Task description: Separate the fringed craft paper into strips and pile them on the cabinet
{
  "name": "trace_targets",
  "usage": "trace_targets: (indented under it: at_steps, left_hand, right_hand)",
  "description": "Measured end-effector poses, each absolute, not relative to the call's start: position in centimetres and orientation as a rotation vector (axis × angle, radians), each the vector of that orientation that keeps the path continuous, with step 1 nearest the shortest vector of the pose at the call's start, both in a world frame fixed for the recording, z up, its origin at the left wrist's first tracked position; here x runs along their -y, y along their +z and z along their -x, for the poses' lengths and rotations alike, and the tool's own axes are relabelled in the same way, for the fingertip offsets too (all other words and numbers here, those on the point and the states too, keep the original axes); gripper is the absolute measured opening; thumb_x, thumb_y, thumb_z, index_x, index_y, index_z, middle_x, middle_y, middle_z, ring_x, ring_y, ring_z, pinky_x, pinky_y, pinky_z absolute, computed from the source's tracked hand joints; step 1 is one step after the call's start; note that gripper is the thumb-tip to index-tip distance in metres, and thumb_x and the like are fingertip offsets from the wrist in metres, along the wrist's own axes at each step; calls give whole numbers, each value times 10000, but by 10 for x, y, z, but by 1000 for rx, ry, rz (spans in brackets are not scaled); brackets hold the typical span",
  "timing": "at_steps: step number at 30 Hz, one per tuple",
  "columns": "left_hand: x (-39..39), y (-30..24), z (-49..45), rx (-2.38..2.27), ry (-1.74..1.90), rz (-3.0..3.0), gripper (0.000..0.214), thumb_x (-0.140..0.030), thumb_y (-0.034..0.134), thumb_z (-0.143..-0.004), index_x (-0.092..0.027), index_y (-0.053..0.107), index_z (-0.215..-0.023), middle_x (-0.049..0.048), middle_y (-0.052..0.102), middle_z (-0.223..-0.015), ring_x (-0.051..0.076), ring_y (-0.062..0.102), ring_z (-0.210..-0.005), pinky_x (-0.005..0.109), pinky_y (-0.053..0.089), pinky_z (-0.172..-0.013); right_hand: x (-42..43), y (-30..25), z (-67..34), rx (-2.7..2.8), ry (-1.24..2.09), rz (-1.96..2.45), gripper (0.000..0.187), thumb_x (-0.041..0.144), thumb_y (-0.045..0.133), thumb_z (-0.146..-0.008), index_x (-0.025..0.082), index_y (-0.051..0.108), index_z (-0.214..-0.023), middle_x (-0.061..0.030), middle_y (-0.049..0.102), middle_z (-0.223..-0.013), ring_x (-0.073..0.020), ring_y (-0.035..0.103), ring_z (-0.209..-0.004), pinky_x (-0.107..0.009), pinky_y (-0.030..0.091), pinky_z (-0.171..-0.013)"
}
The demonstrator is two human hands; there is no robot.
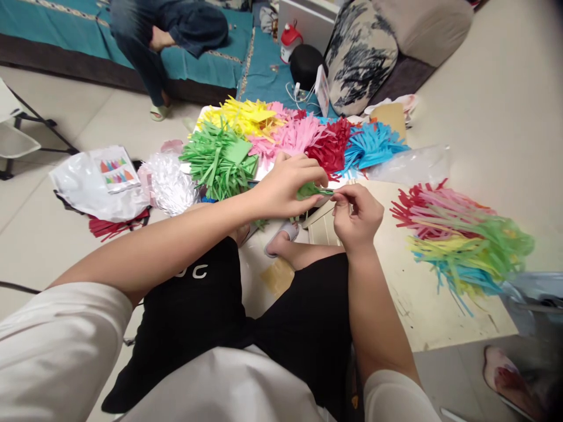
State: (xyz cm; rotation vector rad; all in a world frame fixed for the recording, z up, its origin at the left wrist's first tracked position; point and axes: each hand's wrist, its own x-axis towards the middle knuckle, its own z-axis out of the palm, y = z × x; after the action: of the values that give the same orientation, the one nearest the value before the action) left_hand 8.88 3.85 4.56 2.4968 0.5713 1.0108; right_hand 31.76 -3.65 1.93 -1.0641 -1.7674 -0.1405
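My left hand is closed around a small piece of green tissue paper, gathered narrow toward its right end. At that narrow end, the thumb and finger of my right hand are pinched together on the tip. Both hands are close together above my lap. Just beyond my left hand lies a pile of green fringed paper. Yellow, pink, dark red and blue fringed bundles spread out behind my hands.
On a cream board at my right lies a mixed-colour fringed pile. To the left are silver fringe and a white plastic bag with a printed card. A person in jeans sits on the teal sofa.
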Motion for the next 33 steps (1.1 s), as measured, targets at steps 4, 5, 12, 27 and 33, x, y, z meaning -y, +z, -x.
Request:
trace_targets:
  at_steps: [4,5,12,27,33]
  left_hand:
    - [-38,45,-88,-527,1006,-2497,167,-348,660,-1069,-229,767,-1115,124,768,-1255,329,670,-1248,485,414,-1064]
    - [-38,45,-88,-536,1004,-2512,166,-344,663,-1066,-228,768,-1122,126,769,-1266,332,667,-1258,492,406,-1070]
    - [-35,45,-92,-593,960,-2562,175,-320,653,-1052,-206,772,-994,130,769,-1188,336,667,-1185,520,394,-1063]
    - [-55,50,-80,-642,-417,-2509,381,-473,621,-1091,-185,868,-1053,103,843,-958,226,662,-751,333,405,-720]
    - [-61,56,-80,-780,-382,-2587,505,-509,528,-1122,-192,859,-1336,138,867,-1113,268,730,-847,348,455,-763]
  right_hand:
    - [36,20,-320,1794,-173,1029,204,362,645,-1179,268,729,-1019,-29,772,-869,-206,740,-724,-363,592,-702]
    - [36,20,-320,1799,-184,1033,207,361,643,-1178,267,729,-1015,-31,775,-870,-205,736,-724,-360,587,-699]
    - [38,20,-316,1831,-99,1129,292,448,611,-1176,274,719,-968,-42,778,-869,-223,710,-742,-378,570,-714]
    - [-6,15,-360,1962,985,1486,156,362,781,-906,217,802,-855,-5,739,-719,-188,652,-664,-319,525,-654]
    - [-81,35,-470,1440,340,2102,90,250,768,-914,171,775,-958,-37,761,-777,-174,662,-630,-337,635,-717]
